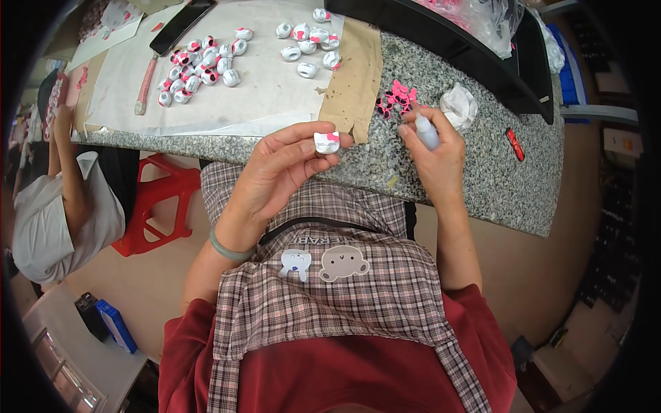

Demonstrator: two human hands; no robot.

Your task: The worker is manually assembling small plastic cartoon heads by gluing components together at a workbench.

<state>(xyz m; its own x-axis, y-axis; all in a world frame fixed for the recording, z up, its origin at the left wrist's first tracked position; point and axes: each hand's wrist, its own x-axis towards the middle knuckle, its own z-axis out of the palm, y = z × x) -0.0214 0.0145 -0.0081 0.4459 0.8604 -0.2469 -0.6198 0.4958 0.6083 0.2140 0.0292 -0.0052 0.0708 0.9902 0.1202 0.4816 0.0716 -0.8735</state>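
My left hand [275,165] pinches a small white cat-head figurine [326,144] with a pink bow between thumb and fingers, above the front edge of the counter. In my right hand [442,165] is a small translucent squeeze bottle [427,133], its thin tip pointing away from me. Just beyond that tip lies a little heap of pink and black plastic pieces [396,98]. Many similar white heads [200,69] with pink parts sit grouped on the white paper at the left. A second group of heads [308,47] stands farther back, near the brown paper.
A crumpled white tissue [458,107] and a red packet [515,144] lie right of my right hand. A long black tray [447,38] holding plastic bags borders the back. A phone [182,26] and a pink-handled tool [146,86] rest at left. Another person [65,213] sits beyond a red stool [162,206].
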